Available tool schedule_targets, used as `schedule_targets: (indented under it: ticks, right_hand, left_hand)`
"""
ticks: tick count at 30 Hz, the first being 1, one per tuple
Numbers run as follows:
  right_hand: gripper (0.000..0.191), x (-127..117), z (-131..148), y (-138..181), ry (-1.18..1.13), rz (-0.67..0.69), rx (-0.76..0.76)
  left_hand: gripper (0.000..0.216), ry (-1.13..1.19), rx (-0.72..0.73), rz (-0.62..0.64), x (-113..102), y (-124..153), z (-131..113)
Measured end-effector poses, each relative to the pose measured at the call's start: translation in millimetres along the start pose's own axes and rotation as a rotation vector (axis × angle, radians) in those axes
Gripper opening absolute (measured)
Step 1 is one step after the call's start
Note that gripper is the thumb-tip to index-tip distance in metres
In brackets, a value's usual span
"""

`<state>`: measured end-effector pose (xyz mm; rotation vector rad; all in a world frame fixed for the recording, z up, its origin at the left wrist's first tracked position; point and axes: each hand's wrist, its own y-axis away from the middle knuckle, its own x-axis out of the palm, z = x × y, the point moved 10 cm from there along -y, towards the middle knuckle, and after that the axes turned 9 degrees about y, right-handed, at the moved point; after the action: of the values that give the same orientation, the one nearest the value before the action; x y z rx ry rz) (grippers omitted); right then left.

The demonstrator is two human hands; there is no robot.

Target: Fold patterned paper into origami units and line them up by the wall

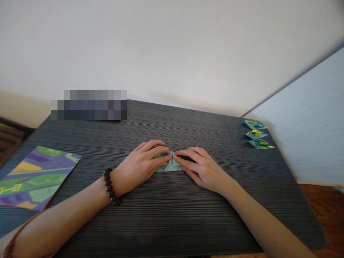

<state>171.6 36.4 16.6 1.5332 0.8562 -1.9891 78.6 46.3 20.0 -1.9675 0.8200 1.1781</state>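
A small folded piece of patterned paper [170, 165], pale green with bits of colour, lies on the dark striped table [172, 215] in the middle. My left hand [139, 165], with a dark bead bracelet on the wrist, presses its fingertips on the paper's left side. My right hand [201, 166] presses on the right side, fingers together and bent. The fingertips of both hands meet over the paper's top. Most of the paper is hidden under the hands.
A stack of colourful patterned sheets [34, 177] lies at the table's left edge. Three folded blue-green paper shapes [257, 134] sit in a row at the far right edge, beside a pale wall panel [309, 122]. A blurred dark object [88, 104] rests at the back left.
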Motion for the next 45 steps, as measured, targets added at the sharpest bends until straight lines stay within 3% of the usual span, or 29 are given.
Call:
schedule_targets:
  ticks: [45]
  right_hand:
    - [0.036,3,10,-2,0.078,-0.039,-0.049]
  left_hand:
    - [0.027,-0.114,0.003,-0.055,-4,1,-1]
